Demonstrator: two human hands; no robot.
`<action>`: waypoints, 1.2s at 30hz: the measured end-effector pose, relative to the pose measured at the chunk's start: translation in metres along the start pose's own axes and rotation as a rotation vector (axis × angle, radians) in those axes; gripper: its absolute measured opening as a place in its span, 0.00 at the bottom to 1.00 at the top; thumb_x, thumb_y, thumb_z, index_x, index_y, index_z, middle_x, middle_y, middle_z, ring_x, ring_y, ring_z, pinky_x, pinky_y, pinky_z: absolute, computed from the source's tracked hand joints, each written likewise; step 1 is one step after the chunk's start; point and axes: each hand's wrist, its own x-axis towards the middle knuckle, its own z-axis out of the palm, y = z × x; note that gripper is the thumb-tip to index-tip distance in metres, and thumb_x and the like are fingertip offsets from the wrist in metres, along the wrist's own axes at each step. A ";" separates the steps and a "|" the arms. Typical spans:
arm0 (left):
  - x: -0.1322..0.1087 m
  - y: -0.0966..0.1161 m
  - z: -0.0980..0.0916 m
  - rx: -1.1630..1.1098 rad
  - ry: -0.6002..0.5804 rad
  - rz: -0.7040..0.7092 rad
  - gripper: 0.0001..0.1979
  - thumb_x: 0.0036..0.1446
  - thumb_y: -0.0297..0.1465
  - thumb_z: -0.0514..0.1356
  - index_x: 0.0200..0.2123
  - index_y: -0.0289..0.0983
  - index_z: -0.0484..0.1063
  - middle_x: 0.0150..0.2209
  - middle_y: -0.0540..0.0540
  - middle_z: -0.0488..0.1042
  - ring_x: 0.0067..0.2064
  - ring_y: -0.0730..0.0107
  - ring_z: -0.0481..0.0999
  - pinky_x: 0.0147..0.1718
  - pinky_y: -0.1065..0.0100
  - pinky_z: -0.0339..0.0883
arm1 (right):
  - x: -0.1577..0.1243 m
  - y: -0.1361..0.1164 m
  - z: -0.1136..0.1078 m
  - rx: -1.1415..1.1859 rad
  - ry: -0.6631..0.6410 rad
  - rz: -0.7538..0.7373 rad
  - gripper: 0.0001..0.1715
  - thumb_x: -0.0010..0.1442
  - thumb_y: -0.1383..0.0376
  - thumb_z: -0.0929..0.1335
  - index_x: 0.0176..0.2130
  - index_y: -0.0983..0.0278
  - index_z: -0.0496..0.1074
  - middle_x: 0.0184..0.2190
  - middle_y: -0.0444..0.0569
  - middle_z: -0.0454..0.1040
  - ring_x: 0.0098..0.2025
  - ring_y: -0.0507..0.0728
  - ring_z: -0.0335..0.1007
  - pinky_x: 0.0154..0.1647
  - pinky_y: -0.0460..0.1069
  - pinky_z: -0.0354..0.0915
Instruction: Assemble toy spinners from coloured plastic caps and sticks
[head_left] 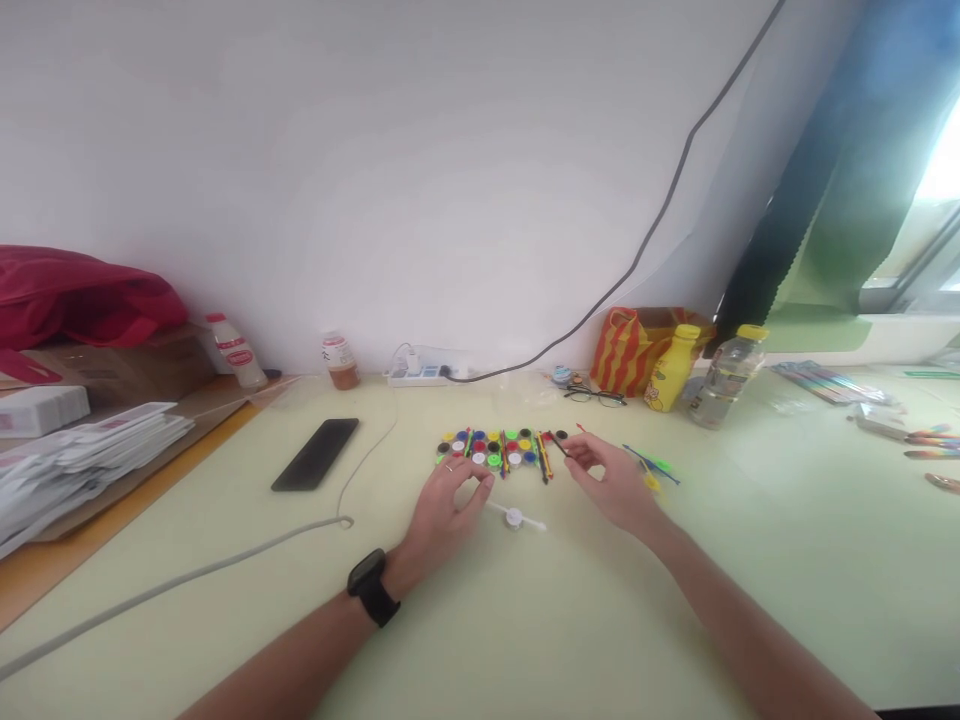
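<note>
My right hand [611,485] is closed, its thumb and fingertips pinching a thin black plastic stick [558,442]. The stick slants over the right end of a block of colourful round discs [493,447] laid in rows. Several coloured sticks [543,458] lie between groups of the discs. At the near left of these rows is my left hand [450,497], with thumb and forefinger pressed together; whatever they hold is too small to make out. Just right of its thumb, a white arrow-tipped stick with a white disc [514,518] at its middle lies on the table.
Blue, green and yellow pieces [654,468] lie beside my right wrist. A black phone [315,455] and a grey cable [225,558] are to the left. Eyeglasses [595,396], a yellow bottle [672,370], a clear bottle [726,380] and a power strip [416,378] stand along the back.
</note>
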 end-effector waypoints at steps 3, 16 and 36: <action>0.000 0.000 0.001 -0.005 -0.012 -0.009 0.09 0.70 0.35 0.56 0.37 0.42 0.75 0.38 0.49 0.78 0.45 0.61 0.74 0.47 0.60 0.67 | -0.004 -0.003 0.011 0.048 -0.060 -0.054 0.12 0.65 0.61 0.64 0.46 0.60 0.73 0.41 0.50 0.78 0.42 0.59 0.74 0.44 0.54 0.69; 0.000 -0.003 0.002 -0.034 0.001 -0.016 0.10 0.70 0.36 0.56 0.38 0.42 0.75 0.38 0.48 0.78 0.45 0.60 0.73 0.47 0.60 0.66 | -0.030 -0.039 0.035 -0.053 -0.439 -0.248 0.15 0.71 0.58 0.63 0.53 0.58 0.71 0.48 0.49 0.77 0.48 0.58 0.72 0.51 0.52 0.64; 0.000 -0.002 0.002 -0.012 -0.047 -0.019 0.10 0.68 0.35 0.57 0.34 0.42 0.75 0.36 0.49 0.78 0.42 0.62 0.74 0.43 0.63 0.67 | 0.001 0.020 -0.071 -0.805 -0.301 0.378 0.06 0.53 0.69 0.68 0.34 0.59 0.70 0.35 0.49 0.77 0.36 0.60 0.71 0.32 0.50 0.55</action>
